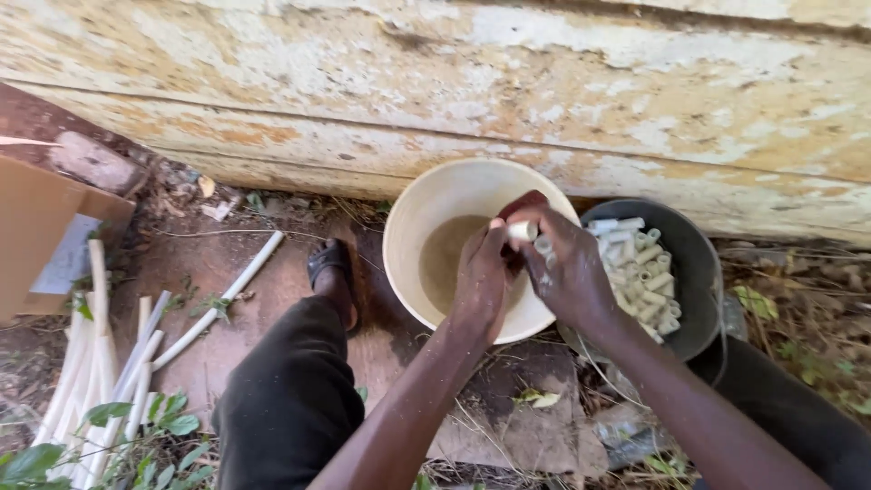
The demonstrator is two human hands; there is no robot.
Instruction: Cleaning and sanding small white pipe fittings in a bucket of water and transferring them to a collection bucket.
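Your left hand [479,277] and right hand [567,272] met over the cream bucket [408,227], both grips clenched on one short white pipe piece [523,230]. More cut pieces [640,272] filled the dark bucket [703,272] just beside it.

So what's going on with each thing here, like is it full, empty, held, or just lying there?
Cream bowl: upright on the ground, cloudy water in the bottom.
Black bucket: upright, holding a heap of short white pipe pieces.
Small pipe piece: held over the cream bowl.
Left hand: closed around the small piece.
Right hand: gripping it too.
Long white pipes: lying on the ground.
Cardboard box: open.
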